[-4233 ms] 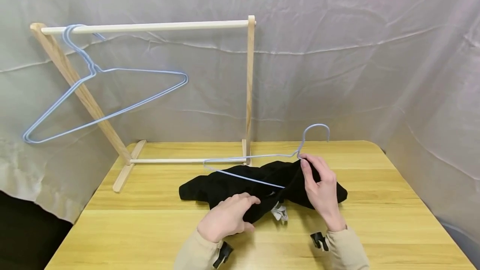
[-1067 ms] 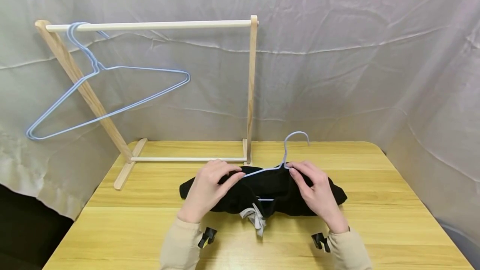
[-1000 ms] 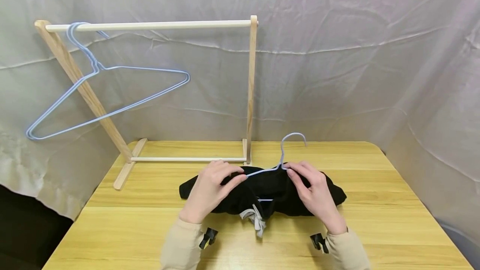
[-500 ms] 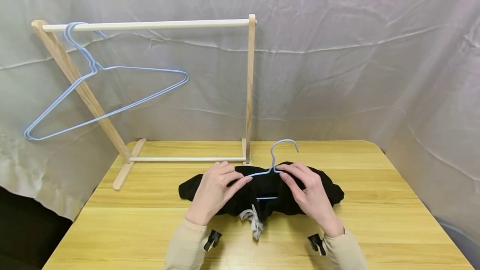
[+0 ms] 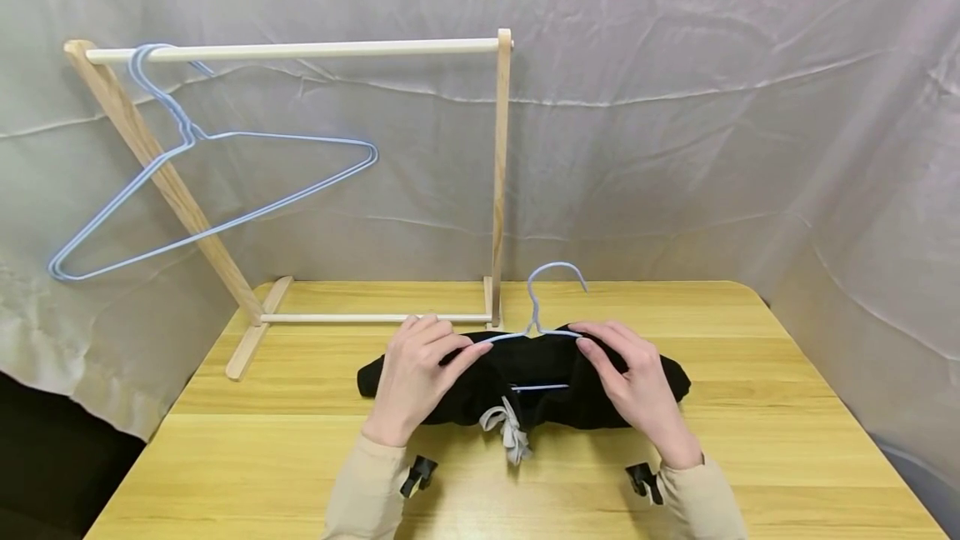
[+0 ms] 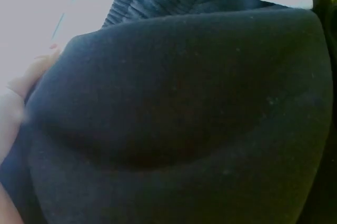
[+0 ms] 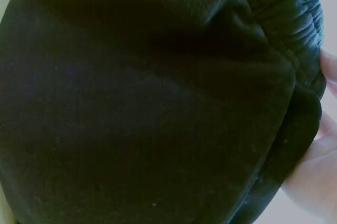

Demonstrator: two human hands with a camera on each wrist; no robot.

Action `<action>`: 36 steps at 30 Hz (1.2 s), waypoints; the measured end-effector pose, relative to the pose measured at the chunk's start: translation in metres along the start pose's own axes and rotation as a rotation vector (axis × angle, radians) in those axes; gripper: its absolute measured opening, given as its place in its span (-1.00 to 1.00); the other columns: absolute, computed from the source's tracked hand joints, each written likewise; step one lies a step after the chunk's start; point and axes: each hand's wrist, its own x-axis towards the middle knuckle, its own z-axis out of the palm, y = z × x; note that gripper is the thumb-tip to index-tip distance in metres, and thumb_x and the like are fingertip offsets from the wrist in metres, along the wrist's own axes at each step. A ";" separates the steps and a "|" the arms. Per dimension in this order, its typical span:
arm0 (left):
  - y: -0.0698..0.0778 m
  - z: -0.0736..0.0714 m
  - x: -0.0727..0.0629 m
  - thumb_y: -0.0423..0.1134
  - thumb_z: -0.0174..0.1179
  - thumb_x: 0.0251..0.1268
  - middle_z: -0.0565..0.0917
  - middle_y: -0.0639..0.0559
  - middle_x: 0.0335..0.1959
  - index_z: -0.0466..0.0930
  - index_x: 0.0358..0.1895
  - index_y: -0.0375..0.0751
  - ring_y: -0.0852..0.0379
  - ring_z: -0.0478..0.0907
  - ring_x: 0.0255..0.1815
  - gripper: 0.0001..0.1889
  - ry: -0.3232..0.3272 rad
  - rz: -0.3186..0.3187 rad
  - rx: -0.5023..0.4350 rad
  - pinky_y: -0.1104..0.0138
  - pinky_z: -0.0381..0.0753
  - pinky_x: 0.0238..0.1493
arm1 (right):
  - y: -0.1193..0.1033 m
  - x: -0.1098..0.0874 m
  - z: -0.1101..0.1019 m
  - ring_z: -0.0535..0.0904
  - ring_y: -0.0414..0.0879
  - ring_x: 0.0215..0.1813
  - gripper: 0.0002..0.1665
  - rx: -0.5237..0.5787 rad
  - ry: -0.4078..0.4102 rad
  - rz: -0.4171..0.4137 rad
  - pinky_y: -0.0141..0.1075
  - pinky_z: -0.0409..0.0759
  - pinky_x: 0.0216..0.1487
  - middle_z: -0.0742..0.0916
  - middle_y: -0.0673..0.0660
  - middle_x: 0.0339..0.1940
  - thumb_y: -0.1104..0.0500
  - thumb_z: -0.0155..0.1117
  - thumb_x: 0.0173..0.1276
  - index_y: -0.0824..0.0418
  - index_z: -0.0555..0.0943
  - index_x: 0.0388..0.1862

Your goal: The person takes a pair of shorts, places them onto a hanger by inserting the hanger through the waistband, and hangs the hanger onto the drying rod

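Black shorts (image 5: 540, 361) with a gathered elastic waistband (image 7: 295, 18) lie bunched on the table, a pale grey drawstring (image 5: 510, 432) trailing at the front. A light blue wire hanger (image 5: 534, 298) sits inside the waist. Its hook rises above the cloth, and a bit of its lower bar shows in the waist opening. My left hand (image 5: 416, 373) pinches the hanger's left shoulder together with the waistband edge. On the other side, my right hand (image 5: 633, 382) pinches its right shoulder and the waistband. Black cloth fills most of both wrist views; the hanger's ends are hidden inside it.
A wooden rack (image 5: 501, 182) stands at the back left of the table (image 5: 780, 432). Blue wire hangers (image 5: 255, 219) hang at the left end of its top rail (image 5: 337, 49). Grey curtains (image 5: 675, 148) enclose the back and sides.
The left hand has come up from the front of the shorts to the hanger's left shoulder. The hanger has moved left and gone into the waist; its hook has just risen again.
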 end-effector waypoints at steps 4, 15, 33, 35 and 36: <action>-0.002 -0.001 0.000 0.05 0.34 0.27 0.56 0.19 -0.65 0.75 -0.55 -0.05 0.19 0.40 -0.54 -0.68 0.028 -0.021 0.003 0.37 0.28 -0.37 | 0.002 0.000 -0.002 0.69 -0.25 -0.09 -0.64 -0.002 0.027 -0.012 -0.59 0.50 0.05 0.79 0.07 -0.20 0.48 0.34 0.25 0.22 0.74 -0.01; -0.007 -0.004 0.000 0.15 0.45 0.09 0.56 0.18 -0.71 0.64 -0.70 -0.04 0.17 0.39 -0.56 -0.58 0.146 -0.119 0.003 0.29 0.25 -0.30 | 0.007 0.002 -0.009 0.69 -0.26 -0.09 -0.78 0.028 0.111 -0.002 -0.61 0.49 0.05 0.79 0.14 -0.22 0.35 0.29 0.39 0.25 0.74 -0.03; -0.013 -0.008 -0.001 0.21 0.42 0.11 0.54 0.13 -0.71 0.59 -0.70 -0.07 0.11 0.42 -0.51 -0.52 0.208 -0.166 0.003 0.26 0.22 -0.29 | 0.011 0.003 -0.017 0.65 -0.38 -0.03 -0.74 0.031 0.135 0.079 -0.61 0.48 0.10 0.77 0.26 -0.21 0.43 0.27 0.37 0.33 0.72 0.01; -0.013 -0.007 0.000 0.24 0.37 0.15 0.55 0.10 -0.70 0.58 -0.69 -0.09 0.09 0.44 -0.50 -0.49 0.228 -0.160 0.008 0.25 0.29 -0.28 | 0.011 0.004 -0.017 0.65 -0.37 -0.04 -0.75 0.035 0.142 0.084 -0.61 0.48 0.09 0.77 0.26 -0.21 0.41 0.27 0.38 0.33 0.71 0.01; -0.013 -0.007 0.000 0.24 0.36 0.16 0.56 0.09 -0.70 0.58 -0.68 -0.10 0.08 0.45 -0.49 -0.48 0.235 -0.159 0.011 0.24 0.32 -0.28 | 0.011 0.004 -0.018 0.66 -0.35 -0.04 -0.76 0.035 0.147 0.085 -0.61 0.48 0.09 0.77 0.26 -0.22 0.39 0.26 0.39 0.33 0.71 0.01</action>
